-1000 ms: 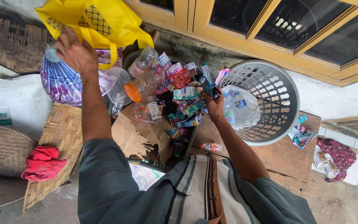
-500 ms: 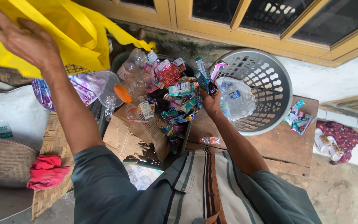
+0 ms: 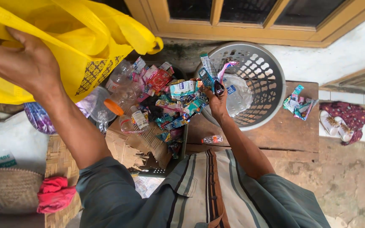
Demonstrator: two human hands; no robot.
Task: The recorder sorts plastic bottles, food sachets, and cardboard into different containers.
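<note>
- The left hand (image 3: 24, 63) is clenched on the cloth of a yellow bag (image 3: 77, 38), holding it up to the left of the grey basket (image 3: 262, 67).
- The right hand (image 3: 217, 101) grasps a small bunch of wrappers (image 3: 210, 74), raised just at the left rim of the basket.
- The basket stands on a wooden bench (image 3: 292, 135) and holds clear plastic bottles (image 3: 237, 97).
- Left of the basket lies a heap of coloured packets (image 3: 170, 97), with a bottle with an orange cap (image 3: 117, 103) at the heap's left side.
- A small bottle (image 3: 213, 139) lies on the bench just below the basket.
- A few more packets (image 3: 298, 103) lie on the bench right of the basket.
- Torn cardboard (image 3: 136, 143) sits below the heap, and a red cloth (image 3: 55, 194) lies far left of the basket, low on the woven mat (image 3: 60, 162).
</note>
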